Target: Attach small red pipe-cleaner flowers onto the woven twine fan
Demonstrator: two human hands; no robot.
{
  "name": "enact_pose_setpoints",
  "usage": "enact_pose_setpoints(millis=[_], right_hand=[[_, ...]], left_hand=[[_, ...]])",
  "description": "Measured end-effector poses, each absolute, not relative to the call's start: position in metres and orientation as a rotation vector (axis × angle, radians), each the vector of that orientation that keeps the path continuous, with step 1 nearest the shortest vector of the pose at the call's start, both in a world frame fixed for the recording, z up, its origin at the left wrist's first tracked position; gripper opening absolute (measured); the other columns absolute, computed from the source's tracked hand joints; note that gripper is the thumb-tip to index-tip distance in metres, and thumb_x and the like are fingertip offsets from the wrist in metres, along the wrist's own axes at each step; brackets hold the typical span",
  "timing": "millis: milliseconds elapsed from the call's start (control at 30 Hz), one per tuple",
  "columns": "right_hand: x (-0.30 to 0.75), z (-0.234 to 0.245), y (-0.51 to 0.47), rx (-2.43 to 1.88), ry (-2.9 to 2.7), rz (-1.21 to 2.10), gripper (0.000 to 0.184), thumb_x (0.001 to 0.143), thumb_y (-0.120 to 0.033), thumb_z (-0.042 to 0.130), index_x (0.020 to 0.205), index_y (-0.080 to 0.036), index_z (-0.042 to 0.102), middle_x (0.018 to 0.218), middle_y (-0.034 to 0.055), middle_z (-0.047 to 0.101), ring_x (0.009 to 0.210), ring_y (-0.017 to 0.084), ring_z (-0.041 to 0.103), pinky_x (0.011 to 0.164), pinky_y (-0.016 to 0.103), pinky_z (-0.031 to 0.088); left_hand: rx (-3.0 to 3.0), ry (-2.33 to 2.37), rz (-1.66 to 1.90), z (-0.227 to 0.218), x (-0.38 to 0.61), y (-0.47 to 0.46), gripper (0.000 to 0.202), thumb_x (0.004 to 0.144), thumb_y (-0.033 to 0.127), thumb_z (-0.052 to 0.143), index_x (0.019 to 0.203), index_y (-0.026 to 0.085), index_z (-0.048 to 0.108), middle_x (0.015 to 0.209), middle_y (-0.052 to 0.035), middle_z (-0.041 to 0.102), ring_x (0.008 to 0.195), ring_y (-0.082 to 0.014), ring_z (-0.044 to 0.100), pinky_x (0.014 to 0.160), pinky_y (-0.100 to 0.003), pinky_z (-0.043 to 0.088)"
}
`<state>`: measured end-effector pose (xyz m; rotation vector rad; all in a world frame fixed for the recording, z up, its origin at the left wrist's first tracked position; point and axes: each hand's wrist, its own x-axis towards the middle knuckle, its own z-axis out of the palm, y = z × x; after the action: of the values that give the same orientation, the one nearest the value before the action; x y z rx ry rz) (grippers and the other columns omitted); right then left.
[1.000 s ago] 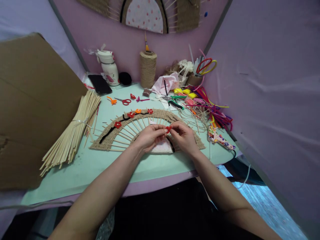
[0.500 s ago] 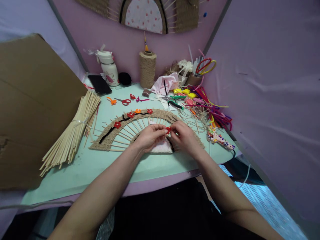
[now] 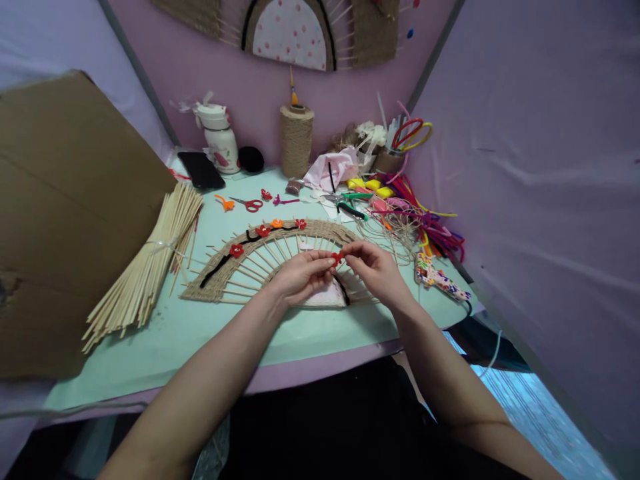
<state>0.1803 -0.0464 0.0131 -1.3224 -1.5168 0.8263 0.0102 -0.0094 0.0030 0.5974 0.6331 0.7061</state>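
Between my two hands is a small red pipe-cleaner flower (image 3: 337, 259). My left hand (image 3: 303, 275) pinches its left side between thumb and forefinger. From the right, the fingertips of my right hand (image 3: 373, 268) pinch its other side. Below them lies a half-round fan (image 3: 206, 288) of woven twine and thin sticks, partly hidden by my hands. Along its left arc runs a black fuzzy branch (image 3: 216, 271) with red flowers (image 3: 237, 251) and an orange flower (image 3: 277, 224) on it. A pale panel (image 3: 327, 295) fills the fan's centre.
Left stand a stick bundle (image 3: 145, 273) and cardboard (image 3: 75, 220). Behind the fan lie red-handled scissors (image 3: 253, 205), green-handled pliers (image 3: 353, 205) and an orange piece (image 3: 226, 203). A twine spool (image 3: 297, 140) and bottle (image 3: 220, 143) stand at the back. Right are pipe cleaners (image 3: 440, 230) and a patterned glue gun (image 3: 440, 279).
My right hand has turned slightly and its fingers have shifted on the red flower, which now shows more. My left hand keeps its pinch in nearly the same place.
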Motion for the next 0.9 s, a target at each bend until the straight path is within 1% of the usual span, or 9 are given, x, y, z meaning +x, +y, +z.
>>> enact_pose_setpoints(millis=[100,233,333,400,467,633,767,900], right_hand=[[0.180,0.017,-0.046,-1.287,-1.448,0.946,0.015,0.080,-0.034,0.064,0.085,-0.020,0.066,0.081,0.0011,0.068,0.075,0.014,0.061,0.072,0.027,0.049],[0.180,0.015,-0.044,-1.178,-1.462,1.022,0.020,0.079,-0.034,0.069,0.094,-0.022,0.068,0.088,0.0021,0.070,0.081,0.015,0.063,0.076,0.029,0.050],[0.181,0.012,-0.042,-1.121,-1.563,0.917,0.016,0.081,-0.030,0.067,0.095,-0.022,0.069,0.092,0.0030,0.070,0.085,0.016,0.064,0.079,0.031,0.050],[0.180,0.011,-0.042,-1.150,-1.632,0.787,0.011,0.084,-0.028,0.064,0.091,-0.022,0.070,0.091,0.0033,0.069,0.084,0.016,0.064,0.080,0.031,0.050],[0.179,0.010,-0.041,-1.180,-1.674,0.684,0.010,0.086,-0.027,0.063,0.090,-0.022,0.071,0.089,0.0030,0.069,0.083,0.016,0.063,0.079,0.031,0.049],[0.174,0.002,-0.038,-1.283,-1.613,0.582,0.016,0.088,-0.033,0.059,0.085,-0.021,0.069,0.082,0.0019,0.068,0.076,0.016,0.061,0.073,0.029,0.047],[0.167,-0.003,-0.037,-1.391,-1.488,0.559,0.021,0.087,-0.038,0.059,0.082,-0.020,0.068,0.076,0.0012,0.067,0.068,0.015,0.058,0.066,0.028,0.045],[0.159,-0.003,-0.039,-1.412,-1.468,0.580,0.023,0.086,-0.040,0.058,0.080,-0.018,0.066,0.075,0.0021,0.067,0.067,0.016,0.057,0.065,0.028,0.043]], left_hand=[[0.540,0.611,0.676,0.002,0.008,-0.008,0.013,0.070,0.005,0.074,0.080,0.008,0.067,0.068,-0.0028,0.064,0.058,-0.0048,0.057,0.057,-0.015,0.047],[0.469,0.533,0.644,0.001,0.006,-0.006,0.010,0.076,0.002,0.068,0.084,0.007,0.068,0.072,-0.0043,0.064,0.060,-0.0046,0.058,0.057,-0.013,0.049],[0.423,0.498,0.623,0.001,0.004,-0.005,0.011,0.078,0.000,0.064,0.086,0.006,0.067,0.074,-0.0054,0.064,0.061,-0.0051,0.059,0.058,-0.012,0.050],[0.408,0.488,0.617,0.001,0.003,-0.004,0.011,0.078,-0.001,0.062,0.085,0.006,0.067,0.074,-0.0054,0.063,0.061,-0.0051,0.059,0.058,-0.012,0.050],[0.404,0.489,0.619,0.000,0.003,-0.003,0.011,0.079,-0.001,0.060,0.085,0.005,0.067,0.074,-0.0055,0.064,0.061,-0.0049,0.059,0.059,-0.013,0.050],[0.505,0.608,0.698,0.002,0.006,-0.005,0.003,0.079,0.007,0.064,0.081,0.008,0.066,0.072,-0.0048,0.064,0.059,-0.0060,0.059,0.057,-0.015,0.048],[0.841,0.812,0.952,0.000,0.012,-0.007,0.010,0.071,0.010,0.071,0.079,0.013,0.066,0.074,-0.0016,0.067,0.063,-0.0069,0.059,0.059,-0.018,0.045],[1.055,0.929,1.073,-0.005,0.016,-0.006,0.013,0.067,0.021,0.074,0.075,0.014,0.066,0.070,0.0002,0.067,0.064,-0.0094,0.058,0.063,-0.022,0.044]])
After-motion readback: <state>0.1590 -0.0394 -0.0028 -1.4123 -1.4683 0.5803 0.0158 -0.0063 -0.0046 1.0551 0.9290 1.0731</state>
